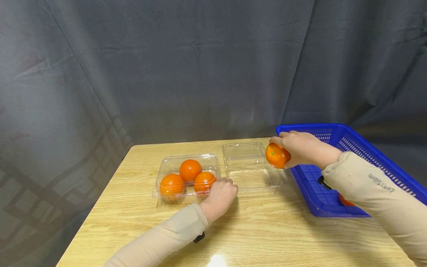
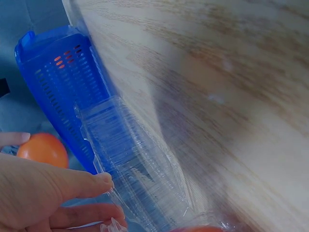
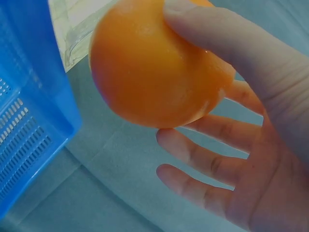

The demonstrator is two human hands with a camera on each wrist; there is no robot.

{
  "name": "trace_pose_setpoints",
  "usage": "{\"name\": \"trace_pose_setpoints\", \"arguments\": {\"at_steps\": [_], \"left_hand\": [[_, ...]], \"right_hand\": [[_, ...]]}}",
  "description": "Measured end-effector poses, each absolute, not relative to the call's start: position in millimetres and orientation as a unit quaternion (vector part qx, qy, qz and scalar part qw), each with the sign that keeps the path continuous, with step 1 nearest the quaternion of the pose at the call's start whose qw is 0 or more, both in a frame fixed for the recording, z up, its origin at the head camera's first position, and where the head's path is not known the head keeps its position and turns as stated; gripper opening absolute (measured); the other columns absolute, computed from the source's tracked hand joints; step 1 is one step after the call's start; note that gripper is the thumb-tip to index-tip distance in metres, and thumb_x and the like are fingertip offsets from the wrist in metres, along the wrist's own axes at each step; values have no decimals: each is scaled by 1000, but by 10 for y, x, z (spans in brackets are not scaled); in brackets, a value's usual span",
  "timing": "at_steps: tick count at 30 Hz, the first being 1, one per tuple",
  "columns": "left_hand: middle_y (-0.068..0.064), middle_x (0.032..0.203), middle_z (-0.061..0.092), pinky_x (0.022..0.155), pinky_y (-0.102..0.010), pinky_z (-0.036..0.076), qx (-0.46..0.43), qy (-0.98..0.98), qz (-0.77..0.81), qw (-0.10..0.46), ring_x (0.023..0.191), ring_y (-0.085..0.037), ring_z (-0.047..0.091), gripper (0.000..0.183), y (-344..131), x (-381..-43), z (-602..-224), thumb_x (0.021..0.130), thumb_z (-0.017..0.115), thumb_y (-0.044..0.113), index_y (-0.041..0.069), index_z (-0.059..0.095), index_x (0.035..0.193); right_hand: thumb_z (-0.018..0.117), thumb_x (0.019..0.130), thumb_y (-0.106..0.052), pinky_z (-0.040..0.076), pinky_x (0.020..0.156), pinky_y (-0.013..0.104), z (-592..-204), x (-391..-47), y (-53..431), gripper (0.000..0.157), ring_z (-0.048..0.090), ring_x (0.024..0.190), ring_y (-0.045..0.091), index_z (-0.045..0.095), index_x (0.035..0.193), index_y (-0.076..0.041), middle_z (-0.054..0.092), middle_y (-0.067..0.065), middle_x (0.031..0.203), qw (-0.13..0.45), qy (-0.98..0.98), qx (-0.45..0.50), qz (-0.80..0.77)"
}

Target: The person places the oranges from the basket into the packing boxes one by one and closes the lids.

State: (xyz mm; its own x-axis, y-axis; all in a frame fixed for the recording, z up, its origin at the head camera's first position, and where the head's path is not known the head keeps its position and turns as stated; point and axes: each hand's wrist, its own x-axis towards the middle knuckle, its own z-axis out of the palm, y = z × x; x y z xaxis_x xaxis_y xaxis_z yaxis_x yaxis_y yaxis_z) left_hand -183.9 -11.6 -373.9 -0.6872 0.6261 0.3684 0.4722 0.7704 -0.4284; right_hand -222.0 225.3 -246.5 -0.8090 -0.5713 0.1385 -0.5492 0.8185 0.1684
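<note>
My right hand point(image 1: 301, 148) grips an orange point(image 1: 276, 155) with a small green stem mark, in the air beside the blue basket's near-left rim. In the right wrist view the thumb presses on top of this orange point(image 3: 154, 67) and two fingers spread loose below it. At the right front corner of a clear plastic clamshell point(image 1: 208, 159) holding three oranges point(image 1: 190, 170), my left hand point(image 1: 221, 196) pinches the plastic edge. A second clear clamshell point(image 1: 248, 178), with its lid folded back, stands between the hands and holds nothing.
A blue perforated basket point(image 1: 313, 207) stands at the right of the wooden table point(image 1: 253, 237); another orange point(image 1: 346, 200) shows in it, partly behind the right sleeve. A grey curtain point(image 1: 200, 74) hangs behind the table's far edge.
</note>
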Motion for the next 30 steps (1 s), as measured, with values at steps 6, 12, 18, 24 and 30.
{"name": "trace_pose_setpoints", "arguments": {"at_steps": [6,12,18,24,30], "left_hand": [[9,67,63,51,-15,47,-305,-904,150,260,60,-4,55,14,-114,-1838,-3741,70,73,10,23,71,73],[9,67,64,52,-14,47,-305,-902,152,265,60,-3,55,13,-114,-1840,-3748,70,73,10,23,71,73],[9,68,64,52,-15,47,-305,-903,155,260,61,-4,55,13,-113,-1840,-3748,70,74,11,23,71,73],[9,68,64,52,-14,47,-307,-902,156,260,61,-4,55,13,-109,-1841,-3747,70,74,11,23,71,73],[9,69,64,54,-14,48,-305,-906,161,245,62,-3,56,14,-98,-1837,-3733,71,73,11,23,71,74]], "right_hand": [[87,57,-31,52,59,39,-2498,-2210,2194,57,58,69,23,61,104,-13,59,4,83,101,-944,311,-50],[87,56,-27,53,61,40,-2526,-2208,2125,57,59,71,23,61,105,-12,60,5,85,97,-942,317,-48],[87,57,-26,53,61,40,-2559,-2217,2058,57,59,74,24,61,105,-12,61,4,87,82,-942,321,-52],[88,56,-23,53,62,40,-2599,-2222,2004,57,58,77,24,60,105,-13,59,3,87,77,-940,327,-53],[88,55,-24,53,63,42,-2647,-2225,1960,59,59,81,26,60,105,-12,59,4,88,89,-936,336,-56]]}}
